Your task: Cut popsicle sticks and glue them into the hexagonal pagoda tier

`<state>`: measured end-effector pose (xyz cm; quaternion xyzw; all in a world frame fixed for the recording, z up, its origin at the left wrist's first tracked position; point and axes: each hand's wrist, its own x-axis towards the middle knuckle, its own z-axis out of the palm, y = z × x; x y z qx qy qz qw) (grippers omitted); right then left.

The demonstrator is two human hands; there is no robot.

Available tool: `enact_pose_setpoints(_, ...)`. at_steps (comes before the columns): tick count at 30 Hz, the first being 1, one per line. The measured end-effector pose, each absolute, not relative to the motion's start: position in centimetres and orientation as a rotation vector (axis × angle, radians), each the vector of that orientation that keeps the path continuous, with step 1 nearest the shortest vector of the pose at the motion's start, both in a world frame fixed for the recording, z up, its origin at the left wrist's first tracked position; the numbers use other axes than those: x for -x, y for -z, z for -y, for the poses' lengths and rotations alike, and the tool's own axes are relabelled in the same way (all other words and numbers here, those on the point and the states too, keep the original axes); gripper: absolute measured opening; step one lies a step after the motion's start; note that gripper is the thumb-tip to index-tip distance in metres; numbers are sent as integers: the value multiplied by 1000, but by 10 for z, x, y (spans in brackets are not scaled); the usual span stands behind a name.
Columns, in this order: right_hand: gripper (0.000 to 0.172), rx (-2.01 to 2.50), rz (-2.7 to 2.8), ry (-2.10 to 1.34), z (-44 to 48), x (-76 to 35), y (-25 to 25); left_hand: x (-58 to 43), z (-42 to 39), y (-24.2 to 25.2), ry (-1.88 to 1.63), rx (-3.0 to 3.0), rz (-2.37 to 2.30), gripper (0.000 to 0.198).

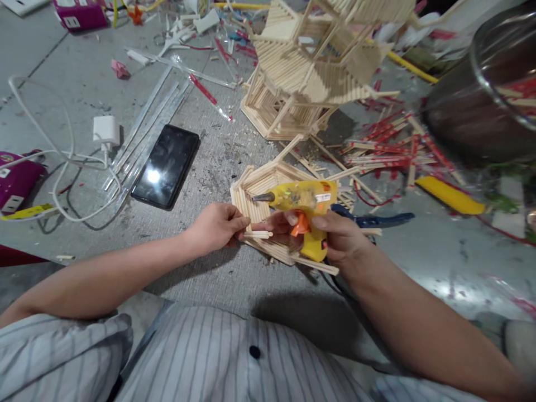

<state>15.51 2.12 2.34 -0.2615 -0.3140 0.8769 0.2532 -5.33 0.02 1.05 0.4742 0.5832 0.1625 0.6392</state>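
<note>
My right hand [335, 234] grips a yellow glue gun [304, 204] with an orange trigger, its metal nozzle pointing left. My left hand [218, 226] pinches the end of a short bundle of pale wooden sticks [257, 235], held just under the nozzle. Both hands hover over a small hexagonal frame of stacked sticks [259, 187] lying on the grey floor. Behind it stands a taller tiered stick tower [305, 67].
A black phone [166, 165] lies left of the frame, beside clear glue sticks [144, 131] and a white charger [106, 130] with cable. Blue-handled pliers [371, 219], red-tipped sticks [389, 151], a yellow tool [450, 195] and a metal bowl [481, 95] sit to the right.
</note>
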Motion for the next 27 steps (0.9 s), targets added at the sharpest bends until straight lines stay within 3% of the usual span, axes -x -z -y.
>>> enact_pose_setpoints(27, 23, 762, 886, -2373, -19, -156, -24, 64, -12, -23, -214, -1000, -1145, 19)
